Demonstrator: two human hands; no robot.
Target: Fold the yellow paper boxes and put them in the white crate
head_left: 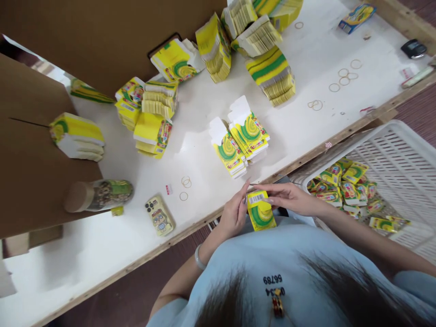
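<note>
A small yellow-and-green carton is held upright in front of my body, just off the table's edge, its barcode end at the top. My left hand grips the carton's left side, thumb against its face. From the right, my right hand pinches its upper part, with the thumb on the front and the fingers stretched along the top edge. Beyond my hands, two piles of flat cartons lie side by side on the white table, a left pile and a right pile.
Banded carton bundles line the table's back. A white basket with several cartons stands at right. Rubber bands, a phone, a jar, a blue box and brown cardboard are around.
</note>
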